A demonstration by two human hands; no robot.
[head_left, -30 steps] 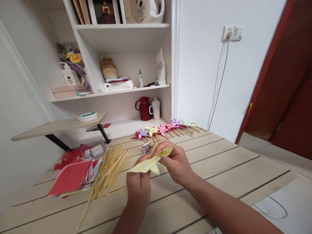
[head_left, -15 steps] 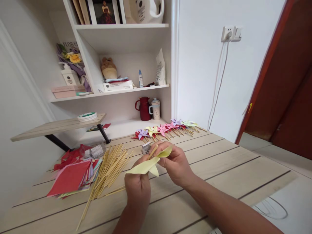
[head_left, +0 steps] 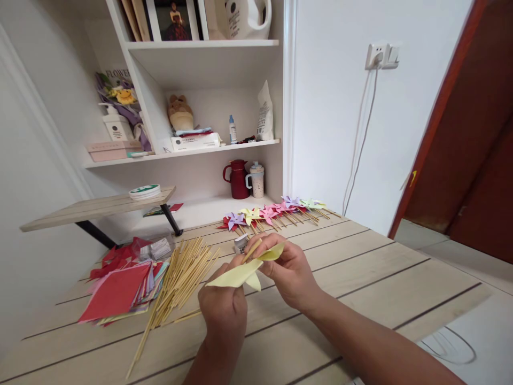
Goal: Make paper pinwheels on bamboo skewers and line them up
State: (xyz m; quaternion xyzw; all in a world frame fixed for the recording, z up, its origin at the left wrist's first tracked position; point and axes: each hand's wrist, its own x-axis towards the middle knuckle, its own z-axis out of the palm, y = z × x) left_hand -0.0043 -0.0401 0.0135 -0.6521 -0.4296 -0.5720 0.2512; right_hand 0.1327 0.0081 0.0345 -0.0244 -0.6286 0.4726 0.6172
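Note:
A pale yellow paper pinwheel [head_left: 236,274] is held over the table between both hands, with the tip of a thin wooden stick [head_left: 253,249] sticking up behind its middle. My left hand [head_left: 224,307] is closed round the stick below the paper; most of the stick is hidden by the hand. The fingers of my right hand [head_left: 286,270] pinch the pinwheel near its centre and one raised blade. Whatever lies under those fingertips is hidden. Just beyond the hands sits a small open box [head_left: 240,243] with tiny metal pieces in it.
Left of my hands lie a pile of wooden sticks [head_left: 184,280] and a stack of coloured paper squares [head_left: 116,291]. Finished-looking pinwheels [head_left: 268,213] on sticks line the far table edge. A small raised stand [head_left: 100,206] and shelves [head_left: 204,51] are behind.
My left hand has shifted slightly left and turned a little at the wrist. The pinwheel and my right hand stay in almost the same place. The view has moved very slightly.

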